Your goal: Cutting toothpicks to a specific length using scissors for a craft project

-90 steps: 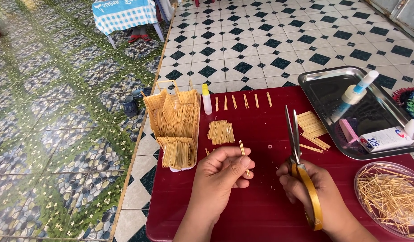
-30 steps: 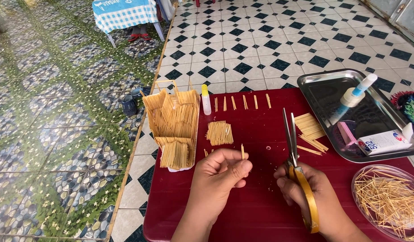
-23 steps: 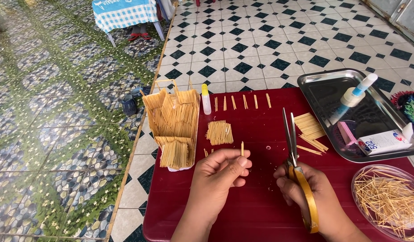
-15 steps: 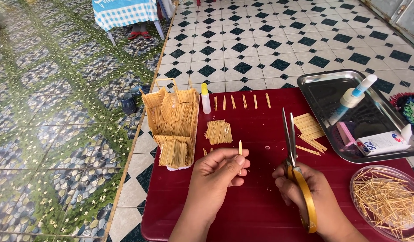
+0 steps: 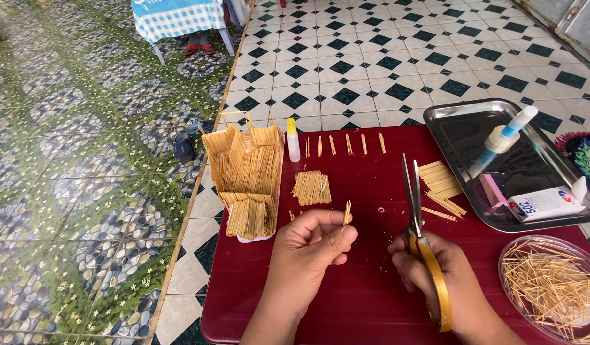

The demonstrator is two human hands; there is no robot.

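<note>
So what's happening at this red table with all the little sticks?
A person sits at a red table. The left hand pinches a few short toothpicks upright, while the right hand holds yellow-handled scissors, blades together and pointing away. A toothpick model house stands at the table's left edge, with a glue bottle beside it and a bowl of loose toothpicks at the right.
</note>
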